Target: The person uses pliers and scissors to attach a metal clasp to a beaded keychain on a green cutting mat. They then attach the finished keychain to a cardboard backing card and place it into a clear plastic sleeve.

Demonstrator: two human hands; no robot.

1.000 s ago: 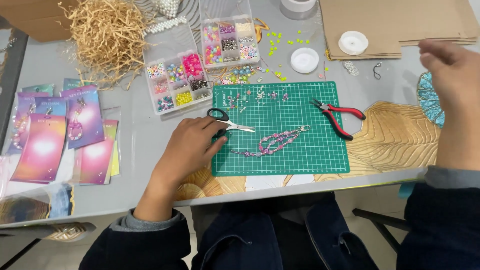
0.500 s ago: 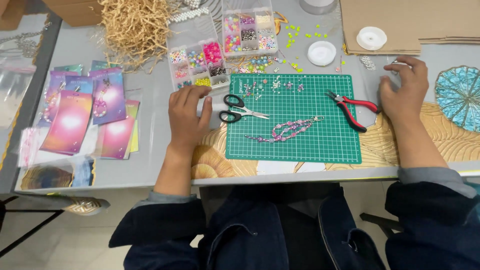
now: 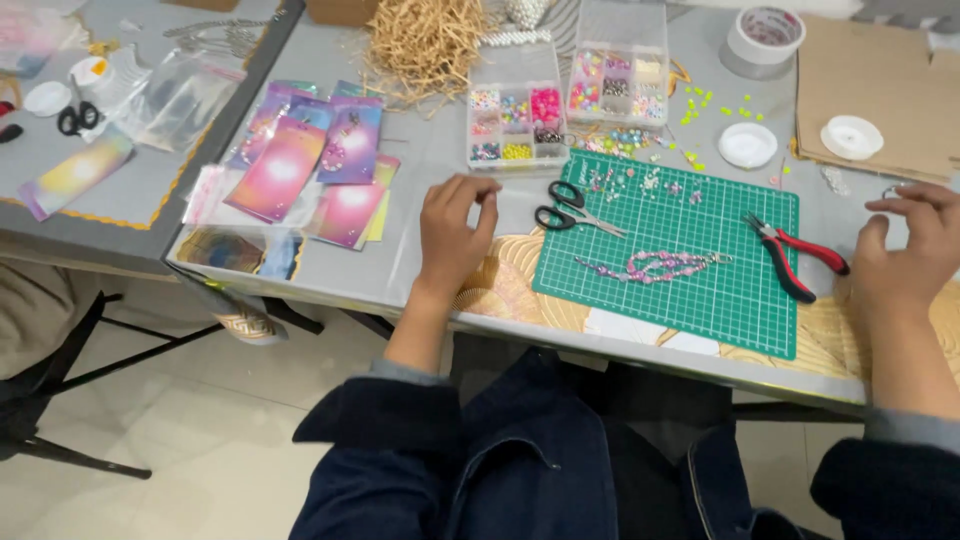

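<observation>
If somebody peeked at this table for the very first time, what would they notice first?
Probably the bright green cutting mat in the middle, with a pink beaded strand lying on it between black scissors and red-handled pliers. Behind the mat stand clear boxes of colourful beads. The left hand rests on the table left of the mat, and the right hand rests at its far right.

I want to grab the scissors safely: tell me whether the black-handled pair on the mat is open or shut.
Shut, or nearly. The scissors lie flat at the green cutting mat's left edge, blades together in one thin line, beside the left hand.
</observation>
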